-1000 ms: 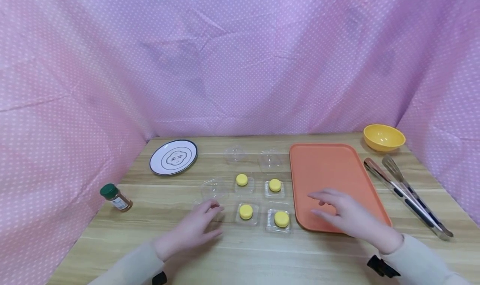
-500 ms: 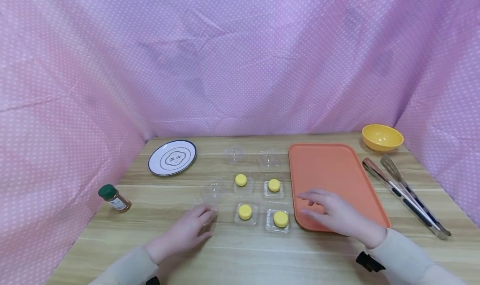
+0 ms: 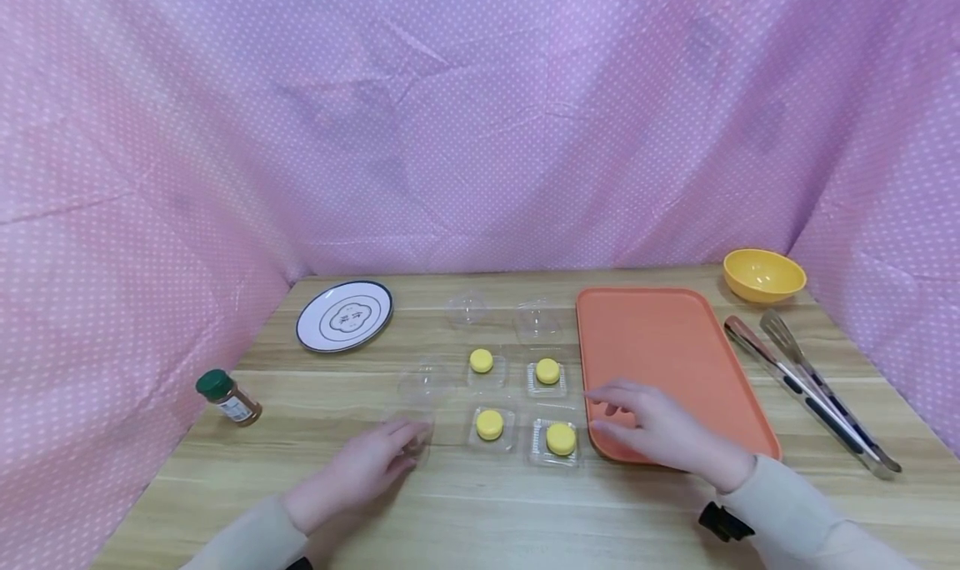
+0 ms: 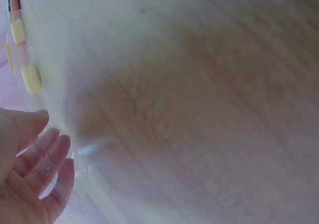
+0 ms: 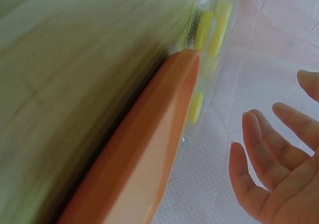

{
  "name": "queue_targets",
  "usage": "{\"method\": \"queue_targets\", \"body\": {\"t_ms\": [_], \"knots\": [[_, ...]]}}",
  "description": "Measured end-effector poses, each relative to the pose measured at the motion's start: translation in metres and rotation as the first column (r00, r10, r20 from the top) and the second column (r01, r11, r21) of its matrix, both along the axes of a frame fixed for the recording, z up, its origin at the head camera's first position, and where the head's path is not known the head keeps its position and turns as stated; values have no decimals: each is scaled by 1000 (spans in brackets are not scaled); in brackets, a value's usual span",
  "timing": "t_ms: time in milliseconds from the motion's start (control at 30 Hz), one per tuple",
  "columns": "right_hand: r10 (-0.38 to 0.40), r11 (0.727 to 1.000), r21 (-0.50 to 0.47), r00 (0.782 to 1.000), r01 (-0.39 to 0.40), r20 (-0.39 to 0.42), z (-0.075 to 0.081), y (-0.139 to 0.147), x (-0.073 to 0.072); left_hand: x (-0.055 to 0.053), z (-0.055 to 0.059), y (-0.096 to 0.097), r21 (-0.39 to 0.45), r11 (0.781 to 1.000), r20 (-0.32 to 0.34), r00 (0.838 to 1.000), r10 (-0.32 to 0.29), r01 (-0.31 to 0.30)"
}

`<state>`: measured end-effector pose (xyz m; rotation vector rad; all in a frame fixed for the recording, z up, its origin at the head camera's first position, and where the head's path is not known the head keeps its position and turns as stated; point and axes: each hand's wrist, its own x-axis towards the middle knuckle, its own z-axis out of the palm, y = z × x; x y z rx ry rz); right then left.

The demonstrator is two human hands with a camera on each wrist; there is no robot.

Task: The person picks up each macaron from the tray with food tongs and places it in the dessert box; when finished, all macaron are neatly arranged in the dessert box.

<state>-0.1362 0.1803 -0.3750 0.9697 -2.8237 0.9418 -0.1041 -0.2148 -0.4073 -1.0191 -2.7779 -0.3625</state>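
My left hand [image 3: 358, 467] is low over the front left of the wooden table, fingers and thumb curved round a clear plastic lid [image 4: 83, 176]. Through the lid I see the fingers in the left wrist view. Just right of that hand a yellow macaron [image 3: 490, 425] sits in a clear square tray; another macaron [image 3: 561, 439] lies beside it, and a second row with a macaron [image 3: 482, 361] and one more macaron [image 3: 547, 372] is behind. My right hand [image 3: 652, 427] hovers over the front left of the orange tray [image 3: 645, 328], fingers loosely bent, holding nothing.
More clear lids lie behind: one lid [image 3: 427, 380] near my left hand, another lid [image 3: 537, 322] farther back. A plate [image 3: 315, 324] stands back left, a green-capped jar [image 3: 238, 405] at left. On the right are a yellow bowl [image 3: 763, 277] and metal tongs [image 3: 825, 412].
My left hand has drawn back left and lower, its fingers now round the front left lid. My right hand has drifted left over the tray. The macarons have stayed put.
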Motion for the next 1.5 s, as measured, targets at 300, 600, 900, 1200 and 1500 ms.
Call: {"method": "queue_targets", "body": {"t_ms": [300, 600, 900, 1200, 1500], "knots": [[20, 1000, 1, 998, -20, 56, -1, -5, -2, 4, 5, -5, 106, 993, -1, 999, 42, -42], [53, 998, -29, 998, -52, 46, -3, -12, -4, 0, 19, -12, 172, 985, -106, 994, 30, -11], [98, 993, -66, 995, -95, 34, -4, -15, -4, -4, 30, -11, 232, 973, -165, 986, 19, 20], [111, 992, -68, 994, -110, 21, -3, -18, -3, -4, 42, -5, 316, 948, -126, 990, 70, -27], [107, 993, -59, 994, -107, -5, -1, -25, -2, -12, 46, 21, 365, 930, -94, 991, 92, -52]]}}
